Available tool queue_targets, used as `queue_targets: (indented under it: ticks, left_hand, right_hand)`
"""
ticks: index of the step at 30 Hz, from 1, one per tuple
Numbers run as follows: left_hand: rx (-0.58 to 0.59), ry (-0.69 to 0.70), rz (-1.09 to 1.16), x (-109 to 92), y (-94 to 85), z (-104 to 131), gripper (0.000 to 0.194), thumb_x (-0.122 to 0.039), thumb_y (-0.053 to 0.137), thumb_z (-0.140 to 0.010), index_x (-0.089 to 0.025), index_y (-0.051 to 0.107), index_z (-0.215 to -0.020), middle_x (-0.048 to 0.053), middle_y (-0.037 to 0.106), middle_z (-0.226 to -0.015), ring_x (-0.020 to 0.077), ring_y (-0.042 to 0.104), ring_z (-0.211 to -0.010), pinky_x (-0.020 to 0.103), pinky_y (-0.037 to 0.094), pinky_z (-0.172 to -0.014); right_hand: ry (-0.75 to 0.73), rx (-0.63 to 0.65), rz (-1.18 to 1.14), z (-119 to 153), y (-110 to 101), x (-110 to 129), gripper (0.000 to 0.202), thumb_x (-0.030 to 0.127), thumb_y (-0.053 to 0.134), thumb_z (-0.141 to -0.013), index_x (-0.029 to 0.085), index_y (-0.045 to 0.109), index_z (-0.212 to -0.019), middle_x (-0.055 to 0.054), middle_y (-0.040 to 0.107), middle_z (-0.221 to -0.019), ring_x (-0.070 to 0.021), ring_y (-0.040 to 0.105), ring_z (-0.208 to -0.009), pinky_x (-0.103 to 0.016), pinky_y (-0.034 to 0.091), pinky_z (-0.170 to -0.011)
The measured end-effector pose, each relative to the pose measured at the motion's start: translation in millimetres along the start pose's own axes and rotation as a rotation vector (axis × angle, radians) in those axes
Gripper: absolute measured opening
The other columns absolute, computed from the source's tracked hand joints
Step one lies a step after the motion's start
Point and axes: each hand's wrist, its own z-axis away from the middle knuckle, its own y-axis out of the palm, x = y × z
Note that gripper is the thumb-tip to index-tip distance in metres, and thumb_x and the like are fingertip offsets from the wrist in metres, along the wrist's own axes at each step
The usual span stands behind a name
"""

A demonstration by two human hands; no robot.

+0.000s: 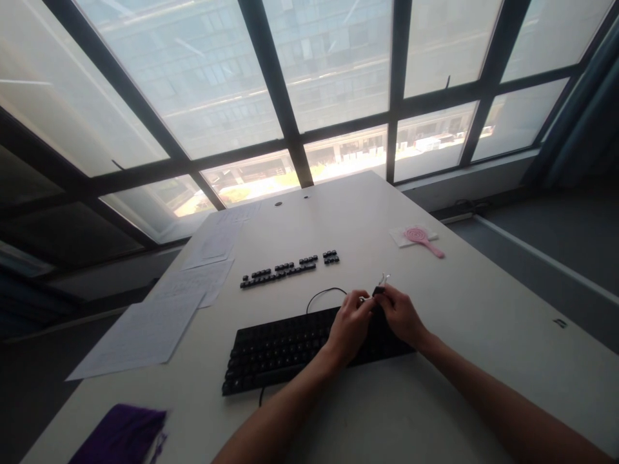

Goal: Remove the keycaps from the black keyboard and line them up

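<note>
Above the right part of a black keyboard (278,348), my two hands meet with their fingertips close together. They hold a small black piece with thin shiny wire prongs, which looks like a wire keycap puller (378,290). My left hand (351,325) is closed, its thumb and fingers pinching at the wire on the near left side. My right hand (402,316) is closed too, pinching the black part, with wire tips sticking up beyond it. Whether a keycap sits in the wire is too small to tell. Behind the keyboard, loose black keycaps (278,276) stand in rows on the white table.
Papers (140,335) cover the table's left side. A purple pouch (120,435) lies at the front left. A pink hairbrush (423,240) rests on a white wrapper at the right. The keyboard's cable (322,293) curls behind it. Large windows (333,64) rise beyond the table.
</note>
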Motion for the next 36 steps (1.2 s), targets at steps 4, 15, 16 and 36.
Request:
queue_targets:
  ticks: [4, 15, 16, 36]
  left_hand:
    - [-0.031, -0.005, 0.061, -3.3, -7.8, -4.4, 0.020, -0.014, 0.057, -0.090, -0.022, 0.068, -0.104, 0.007, 0.059, -0.107, 0.0202, 0.056, -0.102, 0.034, 0.050, -0.091]
    - [0.045, -0.163, 0.030, 66.8, -18.5, -98.5, 0.006, -0.017, 0.069, -0.081, -0.019, 0.074, -0.079, 0.003, 0.072, -0.081, 0.0161, 0.058, -0.073, 0.030, 0.047, -0.078]
    - [0.027, -0.188, 0.020, 74.3, -18.6, -103.2, 0.008, -0.016, 0.067, -0.082, -0.019, 0.074, -0.083, 0.003, 0.072, -0.083, 0.0157, 0.058, -0.072, 0.029, 0.047, -0.076]
    - [0.150, -0.311, -0.462, 145.9, -32.0, -186.6, 0.017, -0.018, 0.063, -0.085, -0.019, 0.077, -0.094, 0.014, 0.071, -0.106, 0.0313, 0.052, -0.110, 0.043, 0.039, -0.098]
  right_hand:
    - [0.029, -0.020, -0.060, -1.5, -0.8, 2.2, 0.022, 0.033, 0.049, -0.094, 0.020, 0.058, -0.078, 0.000, 0.062, -0.069, -0.0169, 0.056, -0.066, -0.027, 0.042, -0.064]
    - [0.076, -0.086, -0.147, -5.4, -1.2, -0.6, 0.024, 0.033, 0.050, -0.095, 0.020, 0.064, -0.081, -0.004, 0.071, -0.080, -0.0200, 0.064, -0.075, -0.030, 0.047, -0.073]
    - [0.088, -0.102, -0.150, -5.6, -1.4, -0.9, 0.024, 0.034, 0.049, -0.095, 0.020, 0.064, -0.082, -0.004, 0.071, -0.080, -0.0202, 0.065, -0.075, -0.031, 0.047, -0.073]
    - [0.098, -0.049, -0.127, -6.3, -1.1, -0.4, 0.027, 0.036, 0.048, -0.095, 0.021, 0.063, -0.078, -0.003, 0.069, -0.075, -0.0202, 0.063, -0.072, -0.030, 0.046, -0.069]
